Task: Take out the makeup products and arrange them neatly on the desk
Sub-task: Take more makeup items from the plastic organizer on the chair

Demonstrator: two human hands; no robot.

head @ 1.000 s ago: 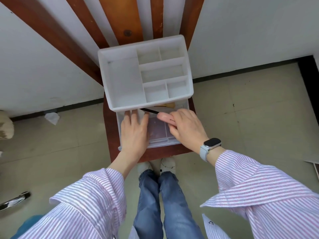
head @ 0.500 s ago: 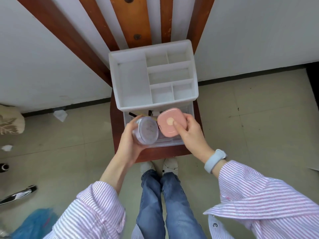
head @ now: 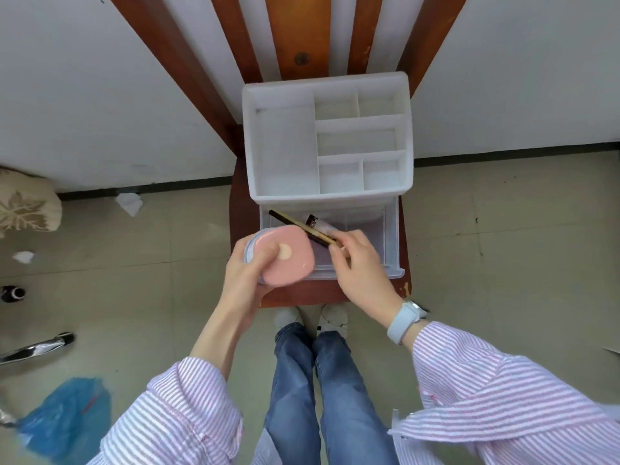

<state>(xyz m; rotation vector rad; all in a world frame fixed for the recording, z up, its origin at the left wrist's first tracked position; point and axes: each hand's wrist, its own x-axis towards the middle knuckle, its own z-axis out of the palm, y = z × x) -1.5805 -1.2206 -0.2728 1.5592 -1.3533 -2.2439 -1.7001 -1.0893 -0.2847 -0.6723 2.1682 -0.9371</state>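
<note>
Head view, emptying the open drawer (head: pixel 389 229) at the foot of the white organiser (head: pixel 328 142), which stands on a wooden chair seat (head: pixel 245 209); its top compartments appear bare. The left hand (head: pixel 248 273), just in front of the drawer's left corner, has its grip clamped on two stacked products: a pink compact (head: pixel 288 255) uppermost under the thumb, and a clear round jar (head: pixel 251 250) beneath it, only its rim visible. The right hand (head: pixel 362 266), over the drawer's middle, has its grip pinched on slim items: a dark pencil with a gold section (head: pixel 302 226) and what looks like a clear tube with a black printed end (head: pixel 317 223), both slanting back toward the organiser's front wall.

To do the step well, the slim items should probably be lifted lengthwise clear of the organiser's overhang, not levered against it. The stacked pair is the likely weak point: the compact may slide off the jar, so the stack is best kept level. No bench is in view; its location cannot be told.
</note>
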